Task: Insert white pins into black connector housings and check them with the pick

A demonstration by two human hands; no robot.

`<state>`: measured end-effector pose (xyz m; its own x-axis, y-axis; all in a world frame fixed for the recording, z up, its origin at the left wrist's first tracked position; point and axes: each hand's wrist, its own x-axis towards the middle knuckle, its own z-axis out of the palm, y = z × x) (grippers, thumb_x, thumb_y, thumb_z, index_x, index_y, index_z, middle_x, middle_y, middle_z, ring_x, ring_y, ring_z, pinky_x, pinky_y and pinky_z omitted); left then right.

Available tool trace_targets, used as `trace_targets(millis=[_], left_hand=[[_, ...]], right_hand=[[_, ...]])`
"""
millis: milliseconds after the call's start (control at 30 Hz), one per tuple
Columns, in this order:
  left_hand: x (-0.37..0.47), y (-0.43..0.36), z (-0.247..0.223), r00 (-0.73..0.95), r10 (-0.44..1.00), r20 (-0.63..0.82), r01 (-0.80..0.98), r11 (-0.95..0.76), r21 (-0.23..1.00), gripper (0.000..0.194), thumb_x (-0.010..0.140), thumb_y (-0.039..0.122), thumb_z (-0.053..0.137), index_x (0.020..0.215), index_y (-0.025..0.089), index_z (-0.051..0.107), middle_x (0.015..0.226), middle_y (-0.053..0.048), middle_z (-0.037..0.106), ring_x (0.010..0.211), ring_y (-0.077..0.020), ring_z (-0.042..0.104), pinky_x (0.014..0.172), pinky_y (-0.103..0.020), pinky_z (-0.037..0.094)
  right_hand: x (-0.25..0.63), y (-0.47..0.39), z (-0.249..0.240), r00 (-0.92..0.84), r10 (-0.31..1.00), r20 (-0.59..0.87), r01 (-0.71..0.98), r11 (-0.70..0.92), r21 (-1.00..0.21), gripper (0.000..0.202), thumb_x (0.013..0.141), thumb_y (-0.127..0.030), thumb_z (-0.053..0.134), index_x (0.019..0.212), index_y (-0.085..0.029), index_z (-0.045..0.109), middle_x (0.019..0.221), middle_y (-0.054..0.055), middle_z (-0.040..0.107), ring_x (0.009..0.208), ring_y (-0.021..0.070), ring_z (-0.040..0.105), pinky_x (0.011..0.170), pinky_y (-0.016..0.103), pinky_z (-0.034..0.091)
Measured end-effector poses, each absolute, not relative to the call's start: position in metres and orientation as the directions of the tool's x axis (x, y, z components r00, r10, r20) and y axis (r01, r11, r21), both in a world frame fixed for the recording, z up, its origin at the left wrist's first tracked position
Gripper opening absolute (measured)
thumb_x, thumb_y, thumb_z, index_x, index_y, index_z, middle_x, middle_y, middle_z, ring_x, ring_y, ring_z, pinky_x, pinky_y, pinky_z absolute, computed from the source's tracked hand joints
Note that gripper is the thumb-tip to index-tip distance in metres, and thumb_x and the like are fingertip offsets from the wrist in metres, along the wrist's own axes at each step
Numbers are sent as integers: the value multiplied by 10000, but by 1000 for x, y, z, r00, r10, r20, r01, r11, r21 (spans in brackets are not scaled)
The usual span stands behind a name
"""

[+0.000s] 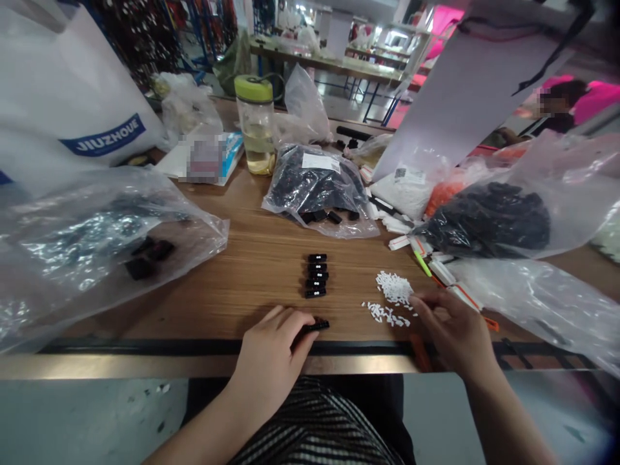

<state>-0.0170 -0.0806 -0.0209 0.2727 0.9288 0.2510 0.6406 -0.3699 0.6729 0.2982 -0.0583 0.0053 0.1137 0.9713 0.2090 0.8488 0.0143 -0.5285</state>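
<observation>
Near the table's front edge, my left hand [278, 345] is closed on a small black plastic block [320, 324], held between thumb and fingers. Just beyond it, several similar black blocks [316, 275] with pairs of white dots stand in a column. My right hand [450, 323] is at the right side of a pile of tiny white plastic pieces [393, 288], its thumb and fingertips pinched together. Whatever may be in that pinch is too small to make out. Closer to the edge lies a looser scatter of the same white pieces [385, 314].
Clear bags of black parts lie at the back middle [317, 187], left [121, 226] and right [498, 219]. A green-lidded bottle [256, 129] stands behind. White strips and a yellow-green pen [422, 263] lie beside my right hand. A white panel [450, 97] leans at the back right.
</observation>
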Motion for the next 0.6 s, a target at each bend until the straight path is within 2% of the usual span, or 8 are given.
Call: trace_targets(millis=[100, 233, 400, 600], left_hand=[[-18, -80, -20, 296, 923, 246, 616, -382, 689, 70, 927, 198, 616, 983, 232, 640, 910, -11, 702, 848, -207, 641, 748, -366, 528], [-19, -81, -18, 296, 923, 248, 596, -381, 707, 72, 937, 213, 605, 988, 232, 652, 936, -20, 714, 871, -209, 643, 783, -371, 519], [-19, -81, -16, 284, 929, 239, 603, -367, 709, 69, 921, 193, 611, 963, 228, 654, 911, -18, 712, 835, -204, 641, 748, -349, 509], [-19, -81, -17, 290, 930, 227, 591, -361, 721, 79, 913, 174, 622, 969, 226, 640, 915, -6, 706, 833, -203, 633, 739, -349, 498]], right_hand=[[247, -59, 19, -171, 971, 167, 711, 239, -661, 193, 924, -379, 597, 829, -228, 674, 844, 44, 700, 816, 206, 645, 771, 337, 476], [191, -58, 25, -429, 896, 114, 641, 391, -661, 161, 974, -291, 553, 865, -237, 658, 848, 8, 677, 833, 175, 613, 818, 357, 415], [177, -54, 20, -486, 871, 77, 642, 415, -645, 144, 974, -229, 553, 856, -217, 634, 831, 1, 659, 830, 168, 594, 806, 359, 364], [178, -56, 21, -502, 861, 78, 647, 434, -627, 144, 983, -227, 536, 867, -214, 620, 845, 4, 649, 835, 170, 581, 803, 356, 346]])
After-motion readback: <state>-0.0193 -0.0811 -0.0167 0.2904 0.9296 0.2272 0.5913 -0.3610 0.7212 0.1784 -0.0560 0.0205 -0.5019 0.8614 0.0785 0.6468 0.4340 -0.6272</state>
